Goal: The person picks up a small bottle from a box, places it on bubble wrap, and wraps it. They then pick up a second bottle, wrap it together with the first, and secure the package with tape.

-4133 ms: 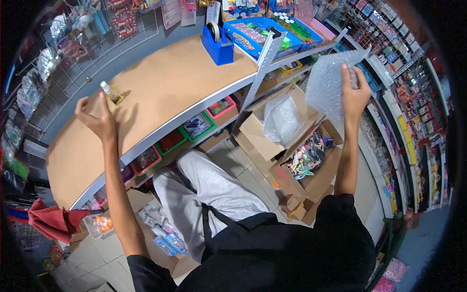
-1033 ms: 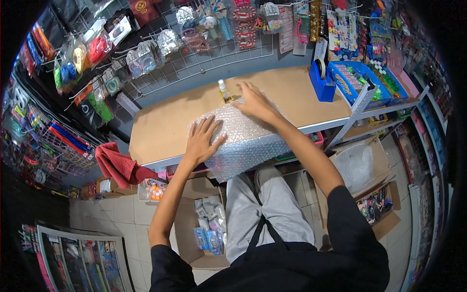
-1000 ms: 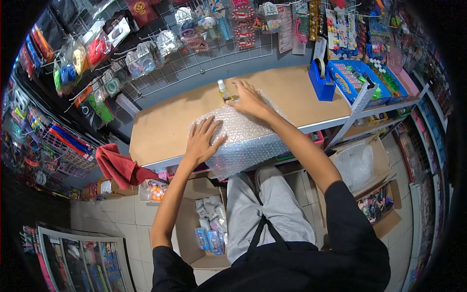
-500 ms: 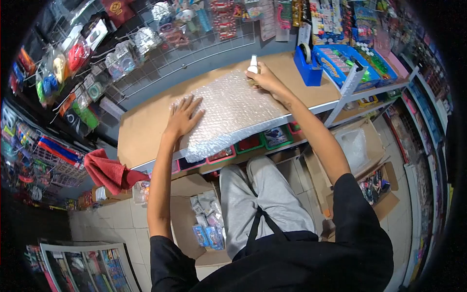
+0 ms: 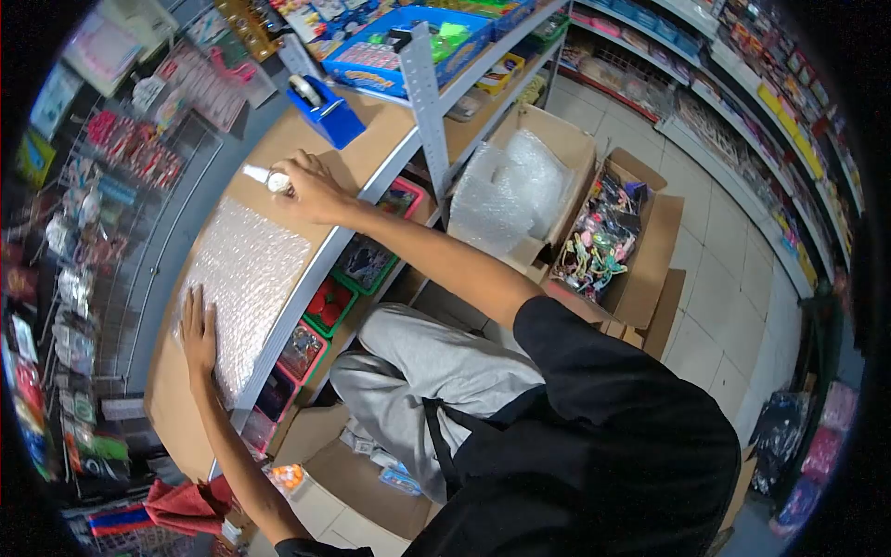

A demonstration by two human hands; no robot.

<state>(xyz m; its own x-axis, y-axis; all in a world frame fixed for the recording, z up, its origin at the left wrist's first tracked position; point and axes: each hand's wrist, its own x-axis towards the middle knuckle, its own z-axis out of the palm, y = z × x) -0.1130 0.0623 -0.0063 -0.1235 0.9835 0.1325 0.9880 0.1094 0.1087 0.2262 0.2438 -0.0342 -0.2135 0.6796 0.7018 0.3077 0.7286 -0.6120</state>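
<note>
A sheet of bubble wrap (image 5: 246,278) lies flat on the brown shelf top (image 5: 172,408), its near side at the metal front edge. My left hand (image 5: 198,332) rests on the sheet's left part, fingers stretched out. Beyond the sheet's right end, my right hand (image 5: 311,190) is wrapped round a small bottle with a white pointed nozzle (image 5: 264,176). The nozzle points away to the left; my fingers hide most of the bottle's body. Behind that hand stands a blue tape dispenser (image 5: 327,113).
Below the shelf top are several bins of goods (image 5: 329,302). Cartons stand on the floor, one with bubble wrap (image 5: 506,190), another with colourful packets (image 5: 599,232). A red cloth (image 5: 186,506) hangs at the left end. Hanging packets (image 5: 139,153) line the back wall.
My view has turned to the right. My right hand, with the bottle, has moved off the bubble wrap's corner to beyond its right end. The wrap now lies flatter, with less hanging over the front edge.
</note>
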